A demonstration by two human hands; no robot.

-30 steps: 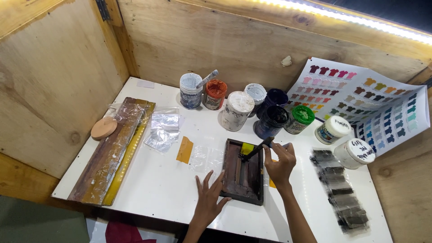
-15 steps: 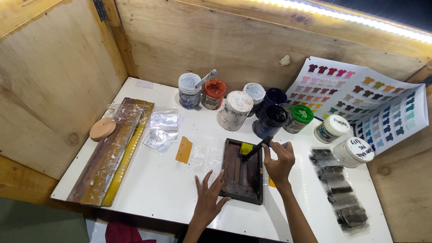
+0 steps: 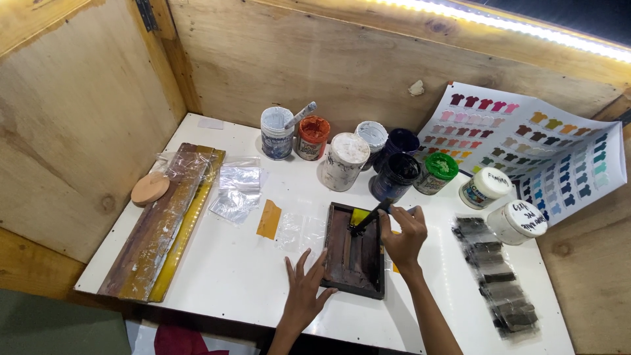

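Note:
A small dark wooden screen frame (image 3: 353, 250) lies flat on the white table (image 3: 217, 276). My left hand (image 3: 303, 289) rests with fingers spread on the table, touching the frame's near left corner. My right hand (image 3: 404, 238) grips a dark stick-like tool (image 3: 369, 218) whose tip reaches into the frame's far end, over a yellow patch. Just beyond the tool stands an open jar of dark paint (image 3: 395, 176).
Several paint jars cluster at the back, among them an orange one (image 3: 311, 137) and a green-lidded one (image 3: 437, 173). Two white-lidded jars (image 3: 517, 221) stand right, beside dark swatches (image 3: 496, 276). A colour chart (image 3: 532, 148) leans on the wall. Wooden boards (image 3: 161, 223), clear plastic (image 3: 236, 190) lie left.
Both hands and the tool stay nearly where they were; the tool tip has shifted only slightly inside the frame.

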